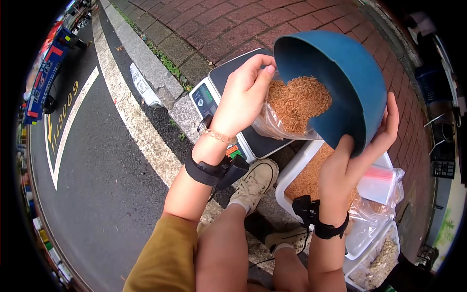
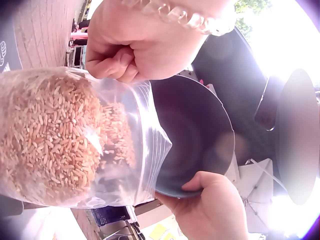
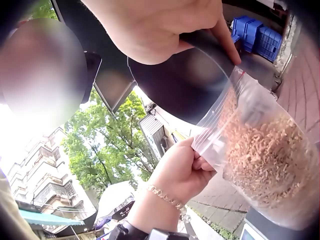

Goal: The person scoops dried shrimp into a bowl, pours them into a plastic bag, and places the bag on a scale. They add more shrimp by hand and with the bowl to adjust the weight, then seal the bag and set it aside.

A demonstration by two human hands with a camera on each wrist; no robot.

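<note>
My left hand (image 1: 243, 97) pinches the upper edge of a clear zip-lock bag (image 2: 112, 187) partly filled with reddish-brown rice grains (image 2: 47, 140). The bag hangs over a scale (image 1: 233, 68), its mouth facing right. My right hand (image 1: 343, 168) grips a dark blue bowl (image 1: 362, 73), thumb by the rim and fingers around the outside. Tilted toward the bag, the bowl has its rim at the bag's mouth. In the head view a heap of grains shows where the bowl and bag meet. The right wrist view shows the bag's mouth (image 3: 220, 127) overlapping the bowl's rim.
Below the bowl stands a white tub (image 1: 287, 189) of similar grains. A packet of clear bags with red stripes (image 1: 377, 180) lies at its right side. Nearer stands a container of pale flakes (image 1: 382, 263). Shoes (image 1: 258, 182) stand beside the kerb (image 1: 141, 58).
</note>
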